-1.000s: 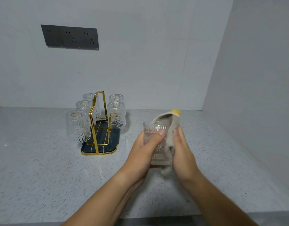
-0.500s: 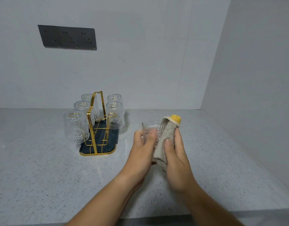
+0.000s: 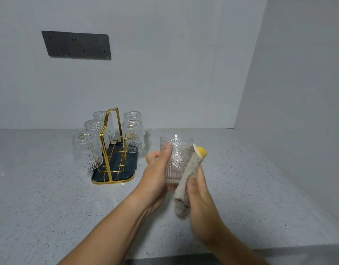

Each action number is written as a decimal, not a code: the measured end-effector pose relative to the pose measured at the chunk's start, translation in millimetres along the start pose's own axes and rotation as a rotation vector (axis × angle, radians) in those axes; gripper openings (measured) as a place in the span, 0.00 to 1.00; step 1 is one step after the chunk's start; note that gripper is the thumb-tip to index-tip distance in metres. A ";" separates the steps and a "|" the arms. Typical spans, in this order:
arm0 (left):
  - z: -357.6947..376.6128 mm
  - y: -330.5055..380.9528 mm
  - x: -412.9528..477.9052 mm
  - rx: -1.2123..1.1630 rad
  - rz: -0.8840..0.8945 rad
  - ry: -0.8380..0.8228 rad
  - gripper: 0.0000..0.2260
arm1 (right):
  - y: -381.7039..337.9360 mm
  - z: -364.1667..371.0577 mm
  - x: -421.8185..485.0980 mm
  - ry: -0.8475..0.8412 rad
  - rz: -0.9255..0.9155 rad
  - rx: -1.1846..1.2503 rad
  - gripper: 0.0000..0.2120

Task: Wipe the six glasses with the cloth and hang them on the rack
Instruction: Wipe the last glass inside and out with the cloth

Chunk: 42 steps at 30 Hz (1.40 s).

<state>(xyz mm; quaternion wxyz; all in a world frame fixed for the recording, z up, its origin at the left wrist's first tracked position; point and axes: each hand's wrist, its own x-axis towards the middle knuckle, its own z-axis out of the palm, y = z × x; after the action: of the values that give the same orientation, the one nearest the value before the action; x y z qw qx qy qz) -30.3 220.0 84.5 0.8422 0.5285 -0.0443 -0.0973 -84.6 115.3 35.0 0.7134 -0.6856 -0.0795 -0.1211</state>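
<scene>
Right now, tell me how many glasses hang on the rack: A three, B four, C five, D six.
C: five glasses hang upside down on the rack, three on one side and two on the other; the sixth glass is in the left hand.

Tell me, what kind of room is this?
Probably a kitchen corner. There is a speckled countertop, a gold rack with five glasses hung upside down, and a socket panel on the wall. The left hand holds a sixth glass while the right hand holds a cloth against it.
</scene>
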 end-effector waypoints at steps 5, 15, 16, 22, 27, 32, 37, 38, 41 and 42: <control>2.8 -10.6 -7.9 0.273 0.236 -0.002 0.17 | -6.1 -3.5 9.7 0.020 -0.009 -0.022 0.23; 5.9 -7.2 -7.3 -0.093 -0.061 -0.224 0.16 | -45.6 -13.8 42.2 0.078 0.062 0.039 0.17; 4.2 -6.9 -3.9 -0.137 -0.053 -0.202 0.18 | -43.5 -11.0 36.1 0.049 0.064 0.025 0.17; -3.8 -1.5 2.7 0.055 0.053 0.004 0.20 | -15.4 -2.0 4.5 -0.034 0.019 -0.027 0.28; -1.6 -12.2 -9.1 0.298 0.238 0.015 0.18 | -13.9 0.7 2.3 0.000 -0.004 -0.076 0.24; -1.2 -9.4 -10.1 0.042 -0.016 -0.177 0.21 | -34.8 -13.4 31.8 0.048 0.026 -0.007 0.17; -0.5 -7.9 -6.1 -0.036 -0.102 -0.182 0.27 | -34.8 -15.2 33.3 0.062 0.101 0.061 0.15; -3.1 -6.9 -4.2 -0.041 -0.091 -0.160 0.27 | -30.6 -13.3 25.3 0.046 0.109 0.040 0.15; -14.6 -8.0 -1.8 -0.012 -0.078 -0.152 0.30 | -20.1 -15.9 12.6 0.086 0.109 -0.012 0.13; -17.3 -8.9 -3.7 0.003 -0.086 -0.156 0.32 | -23.4 -19.3 14.6 0.134 0.128 0.017 0.11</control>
<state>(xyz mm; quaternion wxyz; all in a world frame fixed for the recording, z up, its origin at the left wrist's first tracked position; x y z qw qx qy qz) -31.8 232.2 69.1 0.8305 0.5219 -0.0873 -0.1743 -78.2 94.4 60.7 0.7291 -0.6737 0.0115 -0.1200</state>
